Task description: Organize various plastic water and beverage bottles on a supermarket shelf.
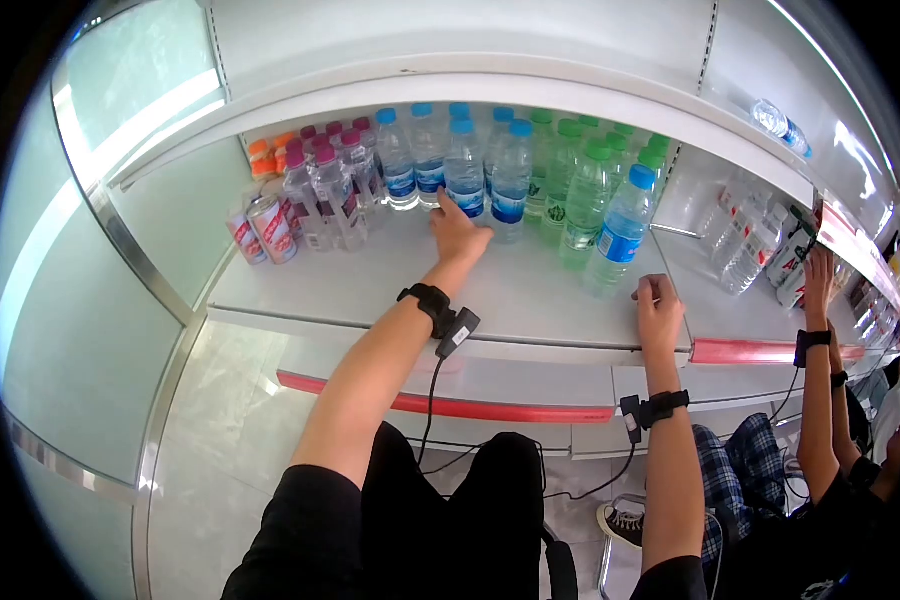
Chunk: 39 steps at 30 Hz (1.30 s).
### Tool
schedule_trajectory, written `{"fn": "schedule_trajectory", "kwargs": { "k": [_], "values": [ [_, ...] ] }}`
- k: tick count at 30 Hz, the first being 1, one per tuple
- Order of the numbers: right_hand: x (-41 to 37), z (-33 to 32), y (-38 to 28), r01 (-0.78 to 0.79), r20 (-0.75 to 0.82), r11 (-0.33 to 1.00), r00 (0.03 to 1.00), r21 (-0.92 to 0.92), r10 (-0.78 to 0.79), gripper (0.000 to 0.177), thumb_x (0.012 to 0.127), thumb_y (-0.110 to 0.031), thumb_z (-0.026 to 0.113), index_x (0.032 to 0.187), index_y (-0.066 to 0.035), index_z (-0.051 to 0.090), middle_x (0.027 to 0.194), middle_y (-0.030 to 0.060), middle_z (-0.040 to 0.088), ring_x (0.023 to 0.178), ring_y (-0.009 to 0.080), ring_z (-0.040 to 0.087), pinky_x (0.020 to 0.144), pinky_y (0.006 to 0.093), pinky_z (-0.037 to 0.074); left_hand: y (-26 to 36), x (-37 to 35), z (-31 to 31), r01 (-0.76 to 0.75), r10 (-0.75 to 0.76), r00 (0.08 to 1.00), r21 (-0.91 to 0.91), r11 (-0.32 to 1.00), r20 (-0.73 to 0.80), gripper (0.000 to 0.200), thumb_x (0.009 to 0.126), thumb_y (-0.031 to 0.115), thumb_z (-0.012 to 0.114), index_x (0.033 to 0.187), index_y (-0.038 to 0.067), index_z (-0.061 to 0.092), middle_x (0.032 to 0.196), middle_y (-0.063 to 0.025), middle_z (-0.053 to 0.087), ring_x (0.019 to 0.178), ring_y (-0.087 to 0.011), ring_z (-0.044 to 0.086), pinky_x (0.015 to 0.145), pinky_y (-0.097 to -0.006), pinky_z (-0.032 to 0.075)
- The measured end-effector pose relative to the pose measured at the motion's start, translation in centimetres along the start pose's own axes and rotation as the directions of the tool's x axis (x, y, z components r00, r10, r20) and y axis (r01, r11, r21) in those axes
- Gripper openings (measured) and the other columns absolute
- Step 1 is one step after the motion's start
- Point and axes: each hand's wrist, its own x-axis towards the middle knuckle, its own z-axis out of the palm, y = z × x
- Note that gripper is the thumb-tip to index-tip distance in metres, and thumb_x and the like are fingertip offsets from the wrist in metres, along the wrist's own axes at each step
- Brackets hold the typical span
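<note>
Right now the left hand (pixel 457 238) is at the foot of a blue-capped water bottle (pixel 466 178), its index finger over the bottle's left side and its thumb out to the right, moderately spread; whether they touch it is unclear. More blue-capped bottles stand beyond those fingers, pink-capped bottles (pixel 335 200) to their left, green-capped bottles (pixel 584 205) to their right. The right fingers curl loosely, the right hand (pixel 660 312) near a blue-labelled bottle (pixel 620 235). Beneath both hands lies a white shelf (pixel 370 285); far left of the fingers is a glass panel (pixel 90 270), far right another person (pixel 820 440) reaching into shelving. The left forearm slants forward and inward; the right points nearly straight ahead.
</note>
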Motion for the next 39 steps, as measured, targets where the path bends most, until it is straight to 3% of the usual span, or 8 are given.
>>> {"fn": "schedule_trajectory", "kwargs": {
  "k": [6, 10, 13, 15, 22, 34, 37, 39],
  "values": [
    [0.0, -0.1, -0.1, -0.02, 0.022, 1.0, 1.0, -0.014, 0.021, 0.017, 0.092, -0.013, 0.058, 0.09, 0.003, 0.063, 0.073, 0.0131, 0.068, 0.066, 0.021, 0.069, 0.062, 0.0328, 0.052, 3.9, -2.6, 1.4, 0.077, -0.066, 0.982, 0.056, 0.995, -0.178, 0.137, 0.061, 0.031, 0.091, 0.155, 0.008, -0.005, 0.14, -0.0355, 0.026, 0.129, -0.0493, 0.033, 0.112, -0.0558, 0.026],
    [0.0, -0.1, 0.0, -0.011, 0.004, 0.999, 1.0, -0.039, 0.011, 0.017, 0.092, -0.013, 0.058, 0.09, 0.003, 0.063, 0.073, 0.0134, 0.069, 0.066, 0.0209, 0.069, 0.062, 0.033, 0.052, 5.0, -2.5, 1.7, 0.092, -0.08, 0.974, 0.044, 0.995, -0.211, 0.138, 0.062, 0.035, 0.091, 0.155, 0.007, -0.007, 0.146, -0.0342, 0.022, 0.134, -0.0485, 0.027, 0.11, -0.0523, 0.031],
    [0.0, -0.1, -0.2, -0.007, -0.005, 1.0, 1.0, -0.028, 0.007, 0.016, 0.091, -0.013, 0.058, 0.09, 0.003, 0.063, 0.072, 0.0137, 0.069, 0.065, 0.0211, 0.068, 0.063, 0.0329, 0.052, 4.5, -2.2, 1.9, 0.099, -0.105, 0.985, -0.05, 0.994, -0.133, 0.132, 0.064, 0.034, 0.089, 0.155, 0.006, -0.002, 0.147, -0.0333, 0.023, 0.135, -0.0472, 0.028, 0.11, -0.0515, 0.032],
    [-0.1, -0.2, -0.3, -0.006, 0.004, 1.0, 1.0, -0.002, 0.006, 0.016, 0.091, -0.012, 0.058, 0.089, 0.003, 0.063, 0.072, 0.0137, 0.069, 0.065, 0.0213, 0.068, 0.064, 0.0324, 0.052, 3.6, -1.6, 2.3, -0.036, 0.044, 0.958, 0.034, 0.999, -0.283, 0.131, 0.06, 0.033, 0.091, 0.155, 0.008, 0.004, 0.136, -0.029, 0.038, 0.126, -0.0441, 0.04, 0.103, -0.0526, 0.038],
    [-0.1, -0.2, 0.2, -0.023, -0.009, 1.0, 1.0, 0.006, 0.023, 0.015, 0.091, -0.012, 0.058, 0.089, 0.002, 0.063, 0.07, 0.0133, 0.068, 0.064, 0.0213, 0.068, 0.063, 0.0326, 0.052, 4.1, -1.6, 1.5, 0.05, -0.026, 0.983, 0.129, 0.99, -0.181, 0.129, 0.06, 0.036, 0.09, 0.154, 0.006, 0.006, 0.14, -0.0242, 0.038, 0.123, -0.0439, 0.046, 0.1, -0.0526, 0.041],
    [-0.2, 0.2, 0.1, -0.035, -0.02, 0.999, 0.999, 0.016, 0.035, 0.016, 0.092, -0.014, 0.058, 0.088, 0.001, 0.064, 0.066, 0.0118, 0.066, 0.062, 0.0199, 0.067, 0.061, 0.0325, 0.051, 1.6, -1.1, -0.7, -0.117, 0.121, 0.991, 0.073, 0.99, -0.053, 0.136, 0.06, 0.045, 0.09, 0.153, 0.001, 0.001, 0.142, -0.0288, 0.034, 0.129, -0.0446, 0.038, 0.107, -0.0547, 0.033],
    [-0.1, 0.2, 0.4, -0.014, -0.015, 1.0, 1.0, 0.014, 0.014, 0.016, 0.092, -0.014, 0.058, 0.089, 0.0, 0.063, 0.066, 0.012, 0.065, 0.061, 0.0195, 0.066, 0.06, 0.0323, 0.051, 1.5, -1.3, -2.0, -0.165, 0.169, 0.982, 0.054, 0.985, -0.085, 0.131, 0.062, 0.048, 0.089, 0.152, -0.001, 0.007, 0.14, -0.0321, 0.033, 0.132, -0.0452, 0.031, 0.11, -0.0542, 0.028],
    [-0.1, 0.2, 0.5, -0.027, -0.017, 1.0, 0.999, 0.013, 0.027, 0.016, 0.093, -0.014, 0.057, 0.089, 0.0, 0.064, 0.066, 0.0117, 0.065, 0.061, 0.019, 0.066, 0.059, 0.0323, 0.05, 1.4, -0.4, -3.8, -0.314, 0.303, 0.927, -0.017, 0.949, -0.222, 0.104, 0.075, 0.038, 0.081, 0.148, -0.004, 0.021, 0.138, -0.0348, 0.033, 0.132, -0.0475, 0.029, 0.11, -0.055, 0.028]
  ]
}}
